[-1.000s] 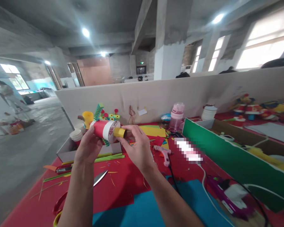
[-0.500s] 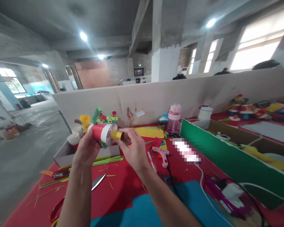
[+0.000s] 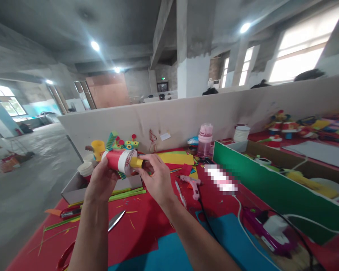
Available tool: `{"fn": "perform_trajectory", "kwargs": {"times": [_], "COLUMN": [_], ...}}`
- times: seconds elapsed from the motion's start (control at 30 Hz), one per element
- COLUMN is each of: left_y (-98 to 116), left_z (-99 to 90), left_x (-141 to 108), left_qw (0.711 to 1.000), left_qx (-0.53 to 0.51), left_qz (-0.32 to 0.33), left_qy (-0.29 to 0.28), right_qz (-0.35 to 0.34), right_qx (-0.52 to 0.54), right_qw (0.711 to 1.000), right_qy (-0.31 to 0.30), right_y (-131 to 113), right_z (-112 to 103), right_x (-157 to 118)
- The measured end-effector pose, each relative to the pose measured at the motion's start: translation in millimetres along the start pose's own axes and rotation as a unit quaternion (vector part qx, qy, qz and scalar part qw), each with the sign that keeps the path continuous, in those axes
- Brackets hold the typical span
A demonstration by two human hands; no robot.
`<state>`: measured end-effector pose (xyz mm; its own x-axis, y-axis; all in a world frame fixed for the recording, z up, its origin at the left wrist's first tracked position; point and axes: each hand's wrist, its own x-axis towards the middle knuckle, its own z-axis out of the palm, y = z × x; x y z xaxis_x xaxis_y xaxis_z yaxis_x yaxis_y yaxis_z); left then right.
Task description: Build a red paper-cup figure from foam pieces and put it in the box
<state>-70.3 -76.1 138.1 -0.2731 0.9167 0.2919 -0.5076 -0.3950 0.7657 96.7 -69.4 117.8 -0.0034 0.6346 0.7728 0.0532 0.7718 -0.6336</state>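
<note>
My left hand [image 3: 103, 180] has its fingers wrapped round the red-and-white cup [image 3: 120, 160], above the worktop [image 3: 141, 226]; my right fingers [image 3: 143, 170] are pinching its yellow tube [image 3: 136, 162].

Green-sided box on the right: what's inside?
Inside the box: yellow material, a round white item beside it, and a small white object toward the far end. The near wall hides the floor behind it; anything under the yellow material is covered.
</note>
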Motion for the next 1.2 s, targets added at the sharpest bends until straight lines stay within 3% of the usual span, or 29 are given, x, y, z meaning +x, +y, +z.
{"fn": "perform_trajectory", "kwargs": {"times": [1.2], "left_y": [-2.7], "left_z": [-3.0], "left_x": [2.7], "left_qw": [0.999], "left_qx": [-0.02], "left_qz": [0.027], "left_qy": [-0.002], "right_qz": [-0.011], "right_qx": [0.0], "right_qw": [1.0], "right_qy": [0.003], "right_y": [-0.8], "right_z": [3.4], "right_x": [-0.9]}}
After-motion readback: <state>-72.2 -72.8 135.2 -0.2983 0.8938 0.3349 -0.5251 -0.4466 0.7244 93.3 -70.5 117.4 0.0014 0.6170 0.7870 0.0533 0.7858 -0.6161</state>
